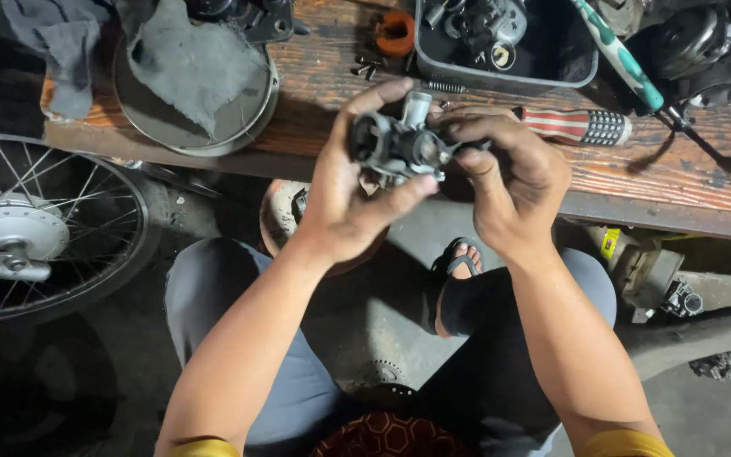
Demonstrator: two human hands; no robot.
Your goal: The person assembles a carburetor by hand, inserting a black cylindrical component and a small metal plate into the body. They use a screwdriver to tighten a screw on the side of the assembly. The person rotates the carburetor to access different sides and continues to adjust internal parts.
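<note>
Head view: Both hands hold a small grey metal carburettor point(399, 145) above the near edge of the wooden workbench point(670, 182), at 12 o'clock from the person's knees. The left hand point(344, 190) is clamped on the body from the 9 o'clock side, thumb underneath, apparently to steady it. The right hand point(513, 178) closes on the 3 o'clock side, fingertips pinched at a fitting; what they pinch is hidden. Holding the part raised keeps its round bore turned toward the camera.

On the bench, a striped-handle screwdriver point(575, 125) lies just beside the right hand at 2 o'clock. A black parts tray point(501, 80) sits at 12 o'clock. A spoked wheel point(40, 228) stands at 9 o'clock.
</note>
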